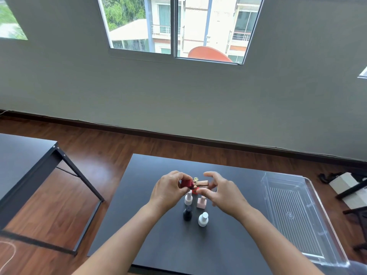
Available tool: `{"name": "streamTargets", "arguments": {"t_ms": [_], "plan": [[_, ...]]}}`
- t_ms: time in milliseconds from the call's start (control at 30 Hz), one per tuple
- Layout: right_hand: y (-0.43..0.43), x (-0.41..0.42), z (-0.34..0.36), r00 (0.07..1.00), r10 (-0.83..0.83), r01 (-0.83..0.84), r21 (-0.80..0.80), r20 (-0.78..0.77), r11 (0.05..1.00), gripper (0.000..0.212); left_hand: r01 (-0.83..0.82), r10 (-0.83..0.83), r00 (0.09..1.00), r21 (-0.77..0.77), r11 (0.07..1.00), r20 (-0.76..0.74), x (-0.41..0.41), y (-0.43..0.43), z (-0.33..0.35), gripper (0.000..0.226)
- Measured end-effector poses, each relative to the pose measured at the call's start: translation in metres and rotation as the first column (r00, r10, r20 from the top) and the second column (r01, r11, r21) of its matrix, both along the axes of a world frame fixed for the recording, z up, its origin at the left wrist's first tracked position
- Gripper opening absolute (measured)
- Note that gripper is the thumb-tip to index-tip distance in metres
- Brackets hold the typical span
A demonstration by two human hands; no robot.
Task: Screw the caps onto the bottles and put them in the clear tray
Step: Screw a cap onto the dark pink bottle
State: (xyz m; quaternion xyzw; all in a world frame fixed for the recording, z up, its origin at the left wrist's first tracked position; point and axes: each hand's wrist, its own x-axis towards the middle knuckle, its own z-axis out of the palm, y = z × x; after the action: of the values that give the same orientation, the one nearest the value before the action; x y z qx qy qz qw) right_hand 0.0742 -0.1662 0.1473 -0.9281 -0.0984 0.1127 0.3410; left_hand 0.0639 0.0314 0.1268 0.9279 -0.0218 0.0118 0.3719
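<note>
My left hand point(168, 188) pinched the red bottle point(186, 184) above the table point(158, 235), its neck pointing right at the gold cap point(202, 183), which lay sideways on that same line inside the half-curled fingers of my right hand point(222, 192), gripped or not I couldn't tell.

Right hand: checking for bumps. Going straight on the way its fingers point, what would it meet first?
Probably the rose-gold cap, next to the red bottle that the left hand grips; depth is unclear from one view.
</note>
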Motion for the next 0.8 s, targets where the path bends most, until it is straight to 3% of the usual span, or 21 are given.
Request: {"name": "streamTargets", "arguments": {"t_ms": [133, 267, 333, 433, 600, 800], "plan": [[0.0015, 0.001, -0.001, 0.999, 0.008, -0.008, -0.001, 0.047, 1.0, 0.007, 0.013, -0.013, 1.0, 0.021, 1.0, 0.004, 0.0, -0.0011, 0.001, 0.019], [0.0015, 0.0023, 0.0032, 1.0, -0.016, 0.015, -0.055, -0.017, 0.998, 0.048, 0.026, -0.027, 0.999, 0.034, 0.999, 0.018, 0.0005, -0.0017, 0.0028, 0.02], [-0.0002, 0.002, 0.0032, 0.999, -0.01, 0.007, -0.098, -0.031, 0.995, 0.058, 0.032, -0.033, 0.999, 0.038, 0.999, 0.023, 0.0008, -0.0018, 0.0036, 0.02], [-0.0014, -0.0005, 0.0002, 0.999, 0.041, -0.041, -0.102, 0.002, 0.994, 0.033, 0.037, -0.039, 0.999, 0.047, 0.998, 0.03, 0.0012, -0.0016, 0.0045, 0.021], [0.0012, -0.0012, 0.0016, 0.995, 0.043, -0.031, -0.133, 0.091, 0.991, 0.009, 0.055, -0.058, 0.997, 0.067, 0.996, 0.042, 0.0012, -0.0033, 0.0049, 0.018], [-0.0001, -0.0004, 0.0026, 0.995, 0.08, -0.071, -0.158, 0.052, 0.985, 0.02, 0.072, -0.074, 0.997, 0.082, 0.994, 0.03, 0.0015, -0.002, 0.0042, 0.019]]}}
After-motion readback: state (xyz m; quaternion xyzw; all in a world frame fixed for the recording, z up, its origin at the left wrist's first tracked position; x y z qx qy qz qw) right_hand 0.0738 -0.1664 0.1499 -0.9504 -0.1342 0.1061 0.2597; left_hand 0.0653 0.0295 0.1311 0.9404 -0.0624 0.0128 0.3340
